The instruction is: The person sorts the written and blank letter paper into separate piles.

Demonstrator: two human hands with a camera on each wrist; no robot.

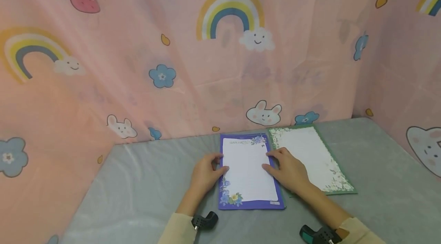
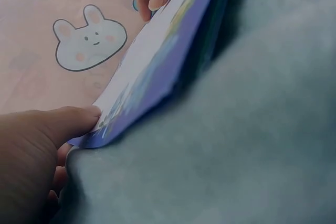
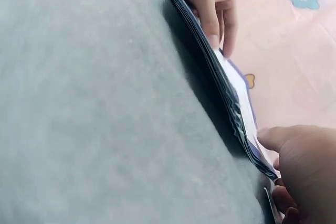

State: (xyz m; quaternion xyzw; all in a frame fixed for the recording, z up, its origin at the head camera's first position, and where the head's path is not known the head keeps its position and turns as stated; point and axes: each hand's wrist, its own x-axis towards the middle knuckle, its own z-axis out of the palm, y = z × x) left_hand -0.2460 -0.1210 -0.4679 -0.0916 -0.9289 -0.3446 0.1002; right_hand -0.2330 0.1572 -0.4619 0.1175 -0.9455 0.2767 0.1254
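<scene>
We see the left hand [image 1: 204, 175] gripping the left edge of the purple-bordered pad [image 1: 248, 171], thumb pressed on the white face just inside the border, other fingers curled at the edge. The left wrist view has that thumb [image 2: 79, 119] flat on a corner, with curled fingers partly hidden below. We mark the right hand [image 1: 291, 171] as gripping too: thumb on the face at the right edge, index finger reaching further up the same edge, remaining fingers mostly hidden. On both sides the gap between thumb and fingers is small.

The pad is on the grey table [image 1: 144, 183], in front of the person, between the two hands. We can't tell whether all of it lies flat. The right wrist view shows its side as many thin layers stacked together. Long axis runs away from the person toward the pink curtain [image 1: 138, 26], nearly straight. Faint heading at the far end, too small to read; flowers at the near left and far right corners.

Just right of it we have a green-bordered pad [image 1: 303, 148], white-faced, slanted, its far end leaning left, partly covered by the right hand.
</scene>
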